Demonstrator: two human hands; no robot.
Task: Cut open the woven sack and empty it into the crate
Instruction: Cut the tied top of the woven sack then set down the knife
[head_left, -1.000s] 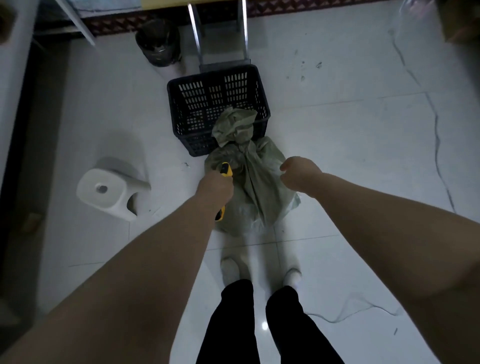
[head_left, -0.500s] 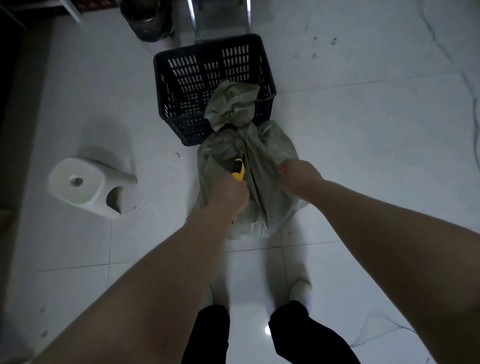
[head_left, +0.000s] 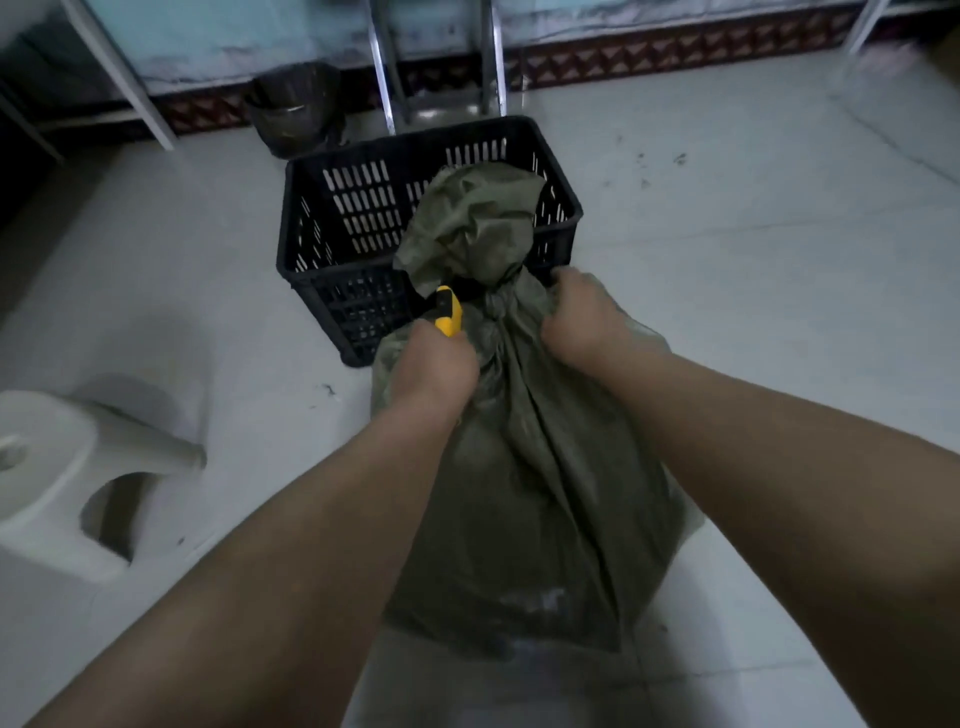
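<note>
One green sack (head_left: 524, 467) stands on the floor (head_left: 753, 270), its tied top leaning over the rim of one black crate (head_left: 332, 208). Left hand (head_left: 434, 371) grips one yellow knife (head_left: 448, 314) at the sack's neck — right hand (head_left: 584, 319) clutches the sack beside the knot. One white stool (head_left: 62, 467) lies well apart, left.

Pale tiled floor (head_left: 753, 270), green woven sack (head_left: 530, 493), black crate (head_left: 415, 137), white stool (head_left: 47, 467), dark bin (head_left: 293, 111)
</note>
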